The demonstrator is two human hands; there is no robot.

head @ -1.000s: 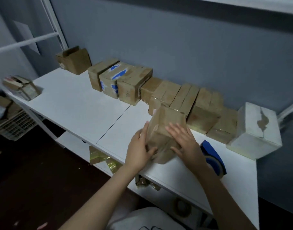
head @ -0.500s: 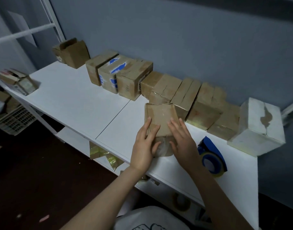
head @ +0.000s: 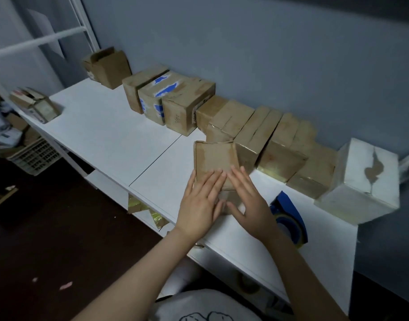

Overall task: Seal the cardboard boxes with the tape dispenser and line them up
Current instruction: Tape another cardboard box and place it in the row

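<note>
While both hands lie flat on it, the small cardboard box (head: 214,159) sits on the white table (head: 110,135) right in front of the person. Left hand (head: 200,205) and right hand (head: 247,203) are side by side, fingers straight and a bit spread, pressing on the near part of the box top, so nothing's gripped or pinched. That box's far edge is right up against the row of sealed boxes (head: 256,133); can't tell if it's actually touching.

At about 3 o'clock from the right hand, just beside the wrist, the blue tape dispenser (head: 289,217) lies on the table. The row runs along the grey wall from roughly 11 o'clock round to 2 o'clock of the hands, packed box against box, one of them a box with blue patches (head: 152,96). Its 2 o'clock end is a bigger white box (head: 361,181) with a torn patch. Way out at 10 o'clock there's an open-flapped box (head: 108,67), and further left another small box (head: 34,105) by the table's edge.
</note>
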